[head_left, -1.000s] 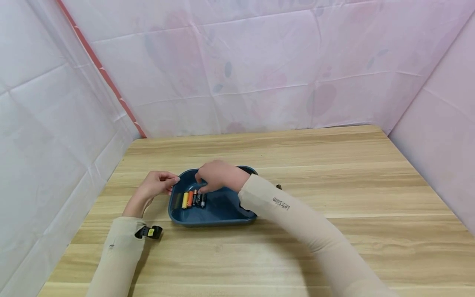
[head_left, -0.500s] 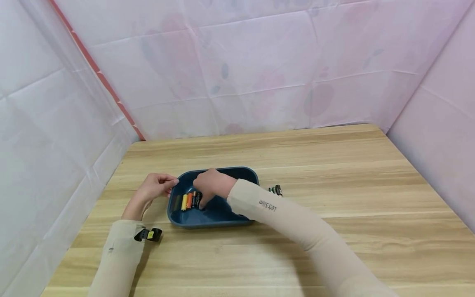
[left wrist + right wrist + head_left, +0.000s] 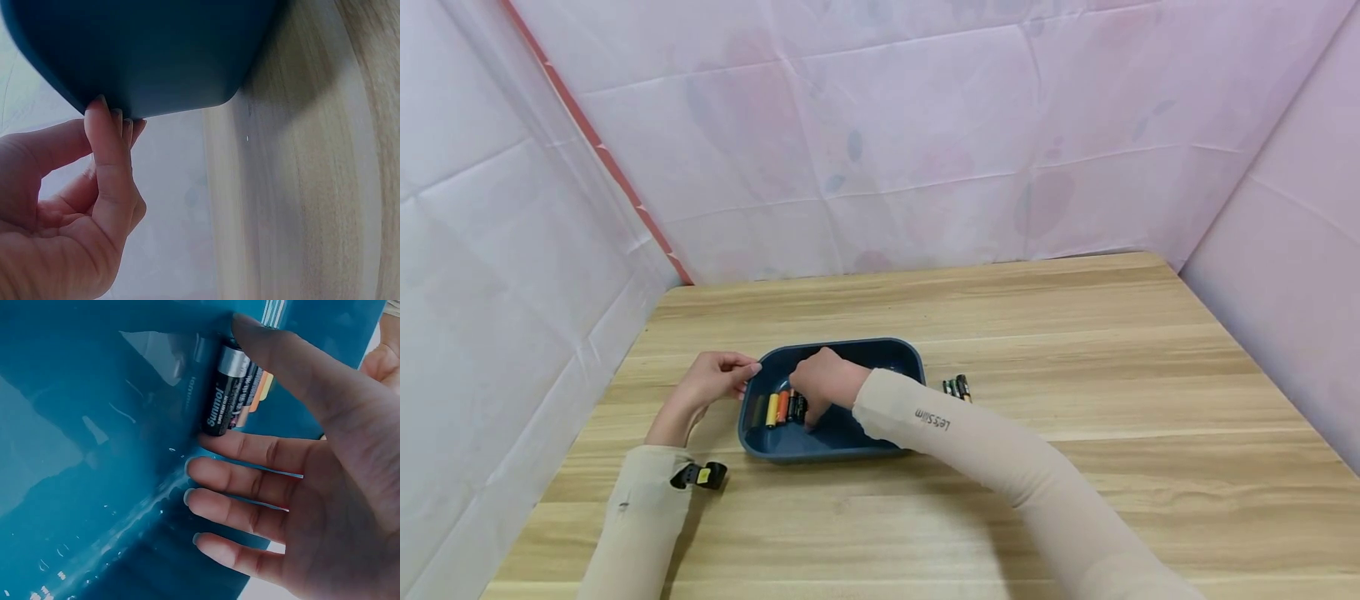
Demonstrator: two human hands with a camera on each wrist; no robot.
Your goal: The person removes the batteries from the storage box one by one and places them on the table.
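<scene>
Makeshift recording booth: wooden table (image 3: 1075,400) boxed in by pink fabric sheets (image 3: 925,125).

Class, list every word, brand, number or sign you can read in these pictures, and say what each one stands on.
"Sunmol": on the black battery between the right hand's thumb and forefinger.
"Let'Slim", as best it reads: on the right sleeve.
Small print beside "Sunmol" on that battery: too blurred to read.
Labels on the batteries in the blue tray and on the loose batteries on the table: too small to read.
</scene>
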